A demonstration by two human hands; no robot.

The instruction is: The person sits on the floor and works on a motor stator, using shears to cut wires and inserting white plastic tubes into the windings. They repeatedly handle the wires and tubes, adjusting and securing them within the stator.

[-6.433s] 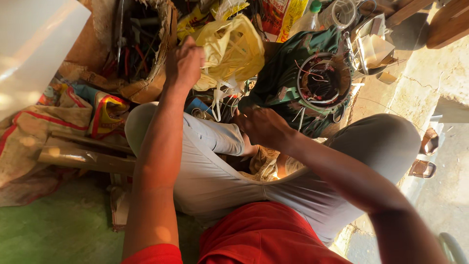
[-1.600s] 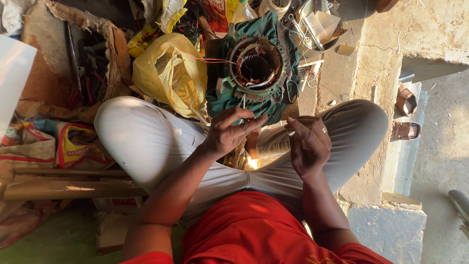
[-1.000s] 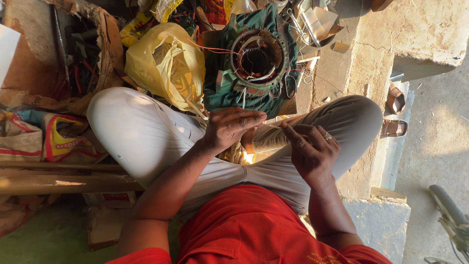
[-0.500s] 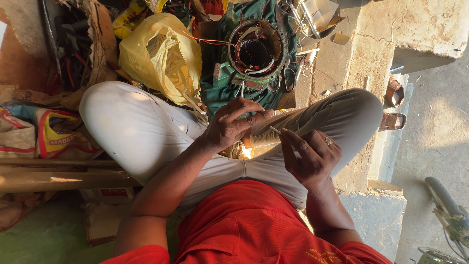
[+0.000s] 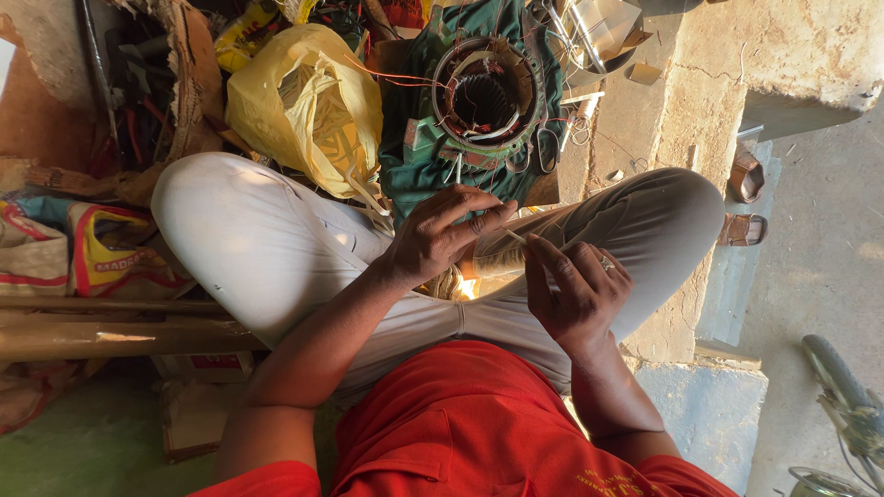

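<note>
From the head view, a person sits cross-legged on the floor in pale trousers and a red shirt. The left hand (image 5: 442, 235), at the middle of the frame, has its grip pressed together, pinching a thin pale strip (image 5: 516, 237) between thumb and fingertips. The right hand (image 5: 575, 294), just right of centre, has its fingers curled, the forefinger touching the other end of the same strip; whether it pinches it I cannot tell. The strip lies over the lap, between the two hands.

Open room is scant. Just above the hands sits a green motor housing (image 5: 479, 101) with its round opening and copper windings facing up, loose wires trailing from it. A yellow plastic bag (image 5: 308, 106) crowds the upper left, touching the left knee. Further left are a box of tools (image 5: 138, 92) and printed sacks (image 5: 101, 258), with a long cardboard tube (image 5: 120, 336) below them. At the right a concrete step (image 5: 737, 64) edges the space, a pair of sandals (image 5: 746, 202) beside the right knee.
</note>
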